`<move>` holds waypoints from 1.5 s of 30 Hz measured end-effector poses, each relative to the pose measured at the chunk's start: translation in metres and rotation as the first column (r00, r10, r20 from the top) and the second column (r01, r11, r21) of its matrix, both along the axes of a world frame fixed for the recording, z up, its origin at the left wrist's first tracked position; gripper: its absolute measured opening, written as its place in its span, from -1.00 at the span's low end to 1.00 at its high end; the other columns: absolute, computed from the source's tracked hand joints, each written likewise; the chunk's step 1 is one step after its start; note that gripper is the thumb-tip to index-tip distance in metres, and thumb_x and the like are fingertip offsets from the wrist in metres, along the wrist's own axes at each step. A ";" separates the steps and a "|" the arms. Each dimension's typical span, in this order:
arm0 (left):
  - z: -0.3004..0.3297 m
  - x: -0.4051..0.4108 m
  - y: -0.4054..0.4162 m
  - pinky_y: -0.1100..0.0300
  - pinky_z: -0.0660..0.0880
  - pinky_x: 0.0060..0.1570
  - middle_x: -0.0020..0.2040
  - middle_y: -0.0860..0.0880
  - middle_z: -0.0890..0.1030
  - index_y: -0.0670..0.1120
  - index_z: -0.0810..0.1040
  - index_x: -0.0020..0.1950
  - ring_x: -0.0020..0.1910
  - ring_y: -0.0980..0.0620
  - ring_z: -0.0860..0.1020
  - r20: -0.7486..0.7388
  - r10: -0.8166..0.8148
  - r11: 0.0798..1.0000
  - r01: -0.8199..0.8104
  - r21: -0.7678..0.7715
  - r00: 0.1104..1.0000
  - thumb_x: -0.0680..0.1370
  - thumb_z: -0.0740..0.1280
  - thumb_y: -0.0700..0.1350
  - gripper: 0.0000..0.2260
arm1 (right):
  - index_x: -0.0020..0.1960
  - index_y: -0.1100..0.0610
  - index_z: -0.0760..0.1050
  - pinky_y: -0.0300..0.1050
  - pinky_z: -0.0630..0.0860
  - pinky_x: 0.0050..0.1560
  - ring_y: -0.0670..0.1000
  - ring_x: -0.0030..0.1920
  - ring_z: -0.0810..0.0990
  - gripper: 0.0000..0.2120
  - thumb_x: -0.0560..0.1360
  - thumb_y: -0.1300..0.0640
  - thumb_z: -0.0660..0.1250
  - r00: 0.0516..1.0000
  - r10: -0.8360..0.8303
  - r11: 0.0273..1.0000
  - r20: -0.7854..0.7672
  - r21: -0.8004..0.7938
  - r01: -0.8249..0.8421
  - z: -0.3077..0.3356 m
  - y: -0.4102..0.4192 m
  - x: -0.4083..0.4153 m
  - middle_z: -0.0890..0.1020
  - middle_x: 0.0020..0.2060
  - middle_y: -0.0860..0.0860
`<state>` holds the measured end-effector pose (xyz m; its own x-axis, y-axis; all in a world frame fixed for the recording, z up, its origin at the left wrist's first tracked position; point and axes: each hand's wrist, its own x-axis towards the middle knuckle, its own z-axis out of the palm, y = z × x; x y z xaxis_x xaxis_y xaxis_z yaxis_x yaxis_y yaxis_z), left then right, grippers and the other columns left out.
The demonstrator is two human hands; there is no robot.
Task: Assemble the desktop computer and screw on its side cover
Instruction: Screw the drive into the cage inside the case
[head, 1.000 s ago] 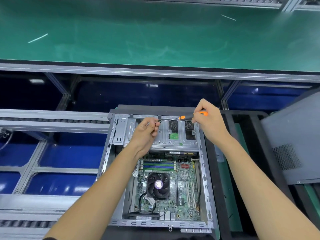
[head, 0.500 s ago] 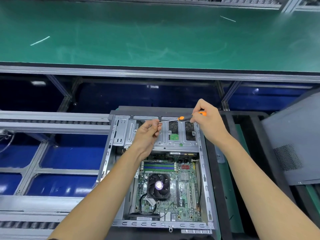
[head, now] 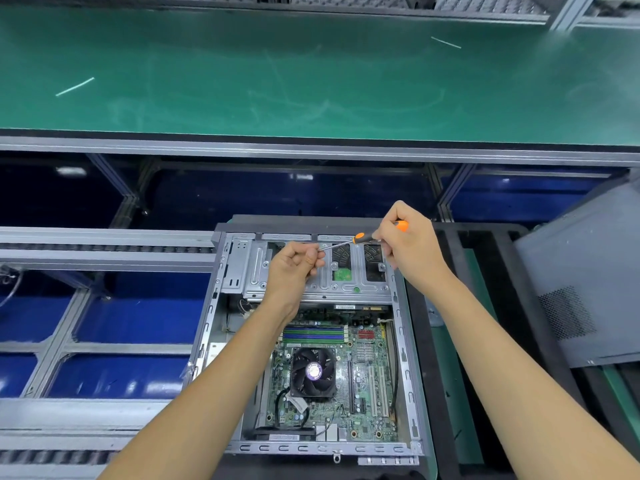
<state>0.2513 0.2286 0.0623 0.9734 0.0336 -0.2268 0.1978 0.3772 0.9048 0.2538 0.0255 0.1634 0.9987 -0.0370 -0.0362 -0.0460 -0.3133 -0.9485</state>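
I see the open grey metal desktop computer case (head: 313,341) lying flat, near centre, its green motherboard (head: 346,375) exposed. My right hand (head: 412,251) grips the orange-handled screwdriver (head: 360,238) over the case's far end, shaft pointing left. My left hand (head: 294,268) is curled, fingertips pinched at the screwdriver tip; what they hold I cannot tell. The grey perforated side cover (head: 581,289) leans at right.

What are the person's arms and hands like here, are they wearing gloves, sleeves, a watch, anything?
Nothing is worn as far as the picture shows. The left hand and right hand are bare, with no gloves, rings or watch visible. Both forearms are bare too, right down to the bottom edge of the view; no sleeve or wrist strap shows.
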 end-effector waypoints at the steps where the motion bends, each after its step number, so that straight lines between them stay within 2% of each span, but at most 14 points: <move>1: 0.000 -0.001 -0.001 0.34 0.54 -0.27 -0.16 -0.02 0.71 -0.16 0.61 0.04 -0.23 0.14 0.63 0.001 -0.004 1.000 0.004 0.008 1.000 0.48 0.41 -0.11 -0.81 | -0.19 0.17 0.43 -0.10 0.35 -0.52 -0.01 -0.49 0.39 -0.87 0.54 0.26 0.26 1.000 -0.004 1.000 0.004 0.006 0.004 0.000 0.000 -0.001 0.50 -0.45 0.06; 8: -0.007 -0.002 0.002 0.31 0.57 -0.20 -0.06 -0.11 0.72 -0.11 0.67 0.16 -0.13 0.10 0.66 -0.001 -0.028 1.000 0.028 -0.005 1.000 0.48 0.40 -0.09 -0.73 | -0.20 0.17 0.42 -0.11 0.41 -0.50 0.01 -0.47 0.43 -0.86 0.54 0.28 0.26 0.999 -0.005 1.000 0.034 -0.005 0.005 0.001 -0.003 -0.005 0.51 -0.45 0.07; 13: -0.009 0.000 0.005 0.30 0.56 -0.21 -0.10 -0.14 0.71 -0.09 0.65 0.22 -0.18 0.10 0.63 -0.008 -0.076 0.997 0.075 -0.022 0.997 0.53 0.39 -0.13 -0.73 | -0.20 0.22 0.39 -0.16 0.37 -0.52 -0.01 -0.48 0.38 -0.86 0.53 0.30 0.26 1.000 -0.021 1.000 0.016 0.011 0.021 0.004 -0.007 -0.003 0.47 -0.49 0.05; 17: -0.012 0.002 0.010 0.30 0.51 -0.27 -0.13 -0.08 0.70 -0.10 0.60 0.17 -0.22 0.10 0.60 -0.039 -0.092 0.988 0.096 0.124 0.995 0.66 0.28 -0.25 -0.84 | -0.21 0.24 0.37 -0.15 0.32 -0.49 -0.03 -0.50 0.34 -0.85 0.52 0.31 0.27 0.999 -0.011 1.000 0.037 -0.023 0.012 0.003 -0.015 -0.002 0.45 -0.50 0.01; 22: -0.012 0.004 0.018 0.29 0.31 -0.41 -0.29 0.06 0.52 -0.07 0.59 0.08 -0.34 0.11 0.36 -0.114 -0.161 0.949 0.185 0.254 0.980 0.67 0.14 -0.23 -0.77 | -0.27 0.13 0.41 -0.05 0.34 -0.33 -0.03 -0.40 0.36 -0.83 0.47 0.25 0.34 0.997 0.068 0.973 0.031 -0.224 -0.060 -0.001 -0.020 0.001 0.49 -0.45 -0.10; 24: -0.005 0.006 0.017 0.28 0.28 -0.40 -0.35 0.14 0.46 0.02 0.62 0.00 -0.38 0.14 0.33 -0.136 -0.252 0.908 0.283 0.310 0.958 0.54 0.17 -0.14 -0.77 | -0.29 0.06 0.41 -0.02 0.36 -0.30 -0.03 -0.39 0.38 -0.81 0.45 0.22 0.34 0.996 0.092 0.952 0.002 -0.294 -0.088 -0.002 -0.017 0.002 0.54 -0.43 -0.13; 26: 0.000 0.008 0.017 0.28 0.33 -0.37 -0.36 0.22 0.49 0.14 0.61 -0.07 -0.38 0.21 0.39 -0.119 -0.368 0.806 0.380 0.454 0.922 0.53 0.21 -0.01 -0.83 | -0.28 0.03 0.42 0.01 0.42 -0.26 -0.01 -0.36 0.47 -0.85 0.45 0.17 0.30 0.994 0.106 0.925 -0.013 -0.366 -0.103 -0.002 -0.012 0.003 0.61 -0.35 -0.11; 29: 0.001 0.009 0.019 0.28 0.28 -0.40 -0.38 0.12 0.36 0.19 0.57 0.02 -0.40 0.10 0.32 -0.044 -0.498 0.655 0.408 0.635 0.866 0.61 0.34 0.11 -0.96 | -0.27 0.03 0.41 0.05 0.49 -0.20 0.06 -0.27 0.59 -0.86 0.46 0.14 0.29 0.993 0.112 0.896 -0.032 -0.428 -0.115 0.000 -0.005 0.004 0.65 -0.30 -0.06; 31: -0.001 0.009 0.019 0.34 0.24 -0.43 -0.40 0.14 0.28 0.19 0.60 0.05 -0.43 0.09 0.24 -0.016 -0.539 0.586 0.388 0.711 0.842 0.58 0.42 0.05 -0.93 | -0.25 0.05 0.40 0.03 0.48 -0.20 0.08 -0.23 0.59 -0.87 0.46 0.12 0.30 0.992 0.117 0.881 -0.045 -0.457 -0.124 0.001 -0.003 0.005 0.66 -0.29 -0.05; 33: -0.002 0.008 0.018 0.43 0.30 -0.38 -0.36 0.20 0.42 0.13 0.66 0.01 -0.44 0.19 0.33 0.028 -0.537 0.557 0.329 0.763 0.843 0.56 0.46 -0.07 -0.91 | -0.24 0.06 0.40 0.04 0.50 -0.19 0.09 -0.20 0.60 -0.88 0.46 0.13 0.29 0.991 0.123 0.870 -0.059 -0.474 -0.136 0.002 -0.002 0.007 0.67 -0.29 -0.06; 36: -0.003 0.009 0.016 0.49 0.33 -0.27 -0.18 0.19 0.54 0.04 0.70 -0.05 -0.29 0.35 0.46 0.045 -0.537 0.502 0.276 0.820 0.843 0.54 0.48 -0.16 -0.91 | -0.23 0.07 0.41 0.04 0.50 -0.18 0.10 -0.18 0.59 -0.88 0.47 0.13 0.31 0.990 0.121 0.865 -0.070 -0.482 -0.140 0.002 0.000 0.008 0.66 -0.29 -0.05; 38: -0.003 0.010 0.016 0.44 0.32 -0.26 -0.17 0.10 0.54 0.06 0.69 -0.06 -0.26 0.27 0.46 0.041 -0.546 0.473 0.267 0.840 0.837 0.54 0.48 -0.16 -0.89 | -0.23 0.08 0.42 0.07 0.51 -0.17 0.12 -0.17 0.58 -0.88 0.47 0.12 0.31 0.990 0.125 0.862 -0.073 -0.487 -0.144 0.002 0.001 0.009 0.66 -0.27 -0.02; 41: -0.003 0.011 0.016 0.30 0.44 -0.15 -0.12 -0.04 0.58 0.03 0.70 -0.04 -0.17 0.08 0.51 0.021 -0.552 0.449 0.277 0.849 0.833 0.54 0.47 -0.16 -0.91 | -0.21 0.09 0.43 0.12 0.54 -0.12 0.13 -0.15 0.59 -0.89 0.48 0.12 0.30 0.988 0.136 0.850 -0.075 -0.503 -0.155 0.001 0.002 0.010 0.67 -0.25 0.01; 45: -0.003 0.011 0.016 0.32 0.40 -0.19 -0.14 -0.09 0.55 -0.02 0.72 -0.03 -0.18 0.01 0.49 0.014 -0.564 0.420 0.271 0.866 0.826 0.53 0.47 -0.17 -0.93 | -0.21 0.07 0.41 0.06 0.52 -0.15 0.08 -0.20 0.57 -0.88 0.48 0.10 0.28 0.988 0.135 0.823 -0.074 -0.547 -0.153 -0.001 0.005 0.012 0.66 -0.25 -0.02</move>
<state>0.2625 0.2451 0.0592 0.9252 -0.3730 -0.0702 -0.1815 -0.5970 0.7814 0.2656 0.0304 0.1621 0.9930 0.0841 -0.0834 0.0149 -0.7872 -0.6165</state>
